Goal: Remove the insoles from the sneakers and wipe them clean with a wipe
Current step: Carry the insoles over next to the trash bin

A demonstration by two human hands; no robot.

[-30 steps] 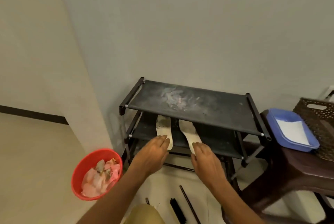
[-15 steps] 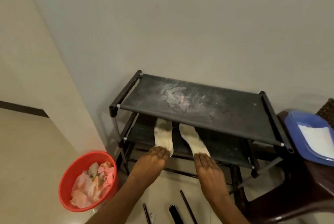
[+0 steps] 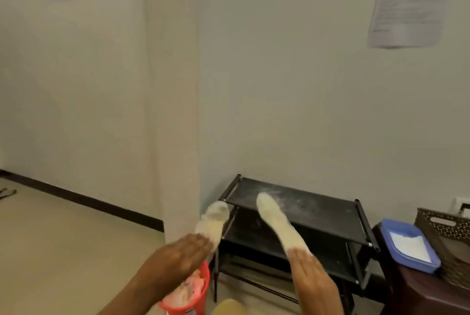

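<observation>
The left insole (image 3: 213, 218) and right insole (image 3: 277, 223) are both in the air in front of the rack (image 3: 318, 210), each held by its heel end with the toe pointing up and away. They are pale and look smudged, though motion blur hides detail. The left hand (image 3: 183, 251) holds the left insole with its fingers laid flat over the heel. The right hand (image 3: 307, 271) holds the right insole the same way. The thumbs are hidden, probably pinching from beneath, since neither insole rests on anything. Gripping the heels leaves most of each footbed bare, which would suit wiping.

No sneakers show, so the removal step seems done and the cleaning is what remains.

The rack's top shelf is dusted with pale marks. Below the left hand, on the floor, stands a red bucket (image 3: 203, 286) holding crumpled pinkish scraps, likely waste. To the right, a blue tray (image 3: 389, 225) with something white in it, perhaps the wipes, sits on a brown stool (image 3: 419, 291), just beside a woven basket (image 3: 447, 233). That puts supplies near the right hand and the bucket near the left.
</observation>
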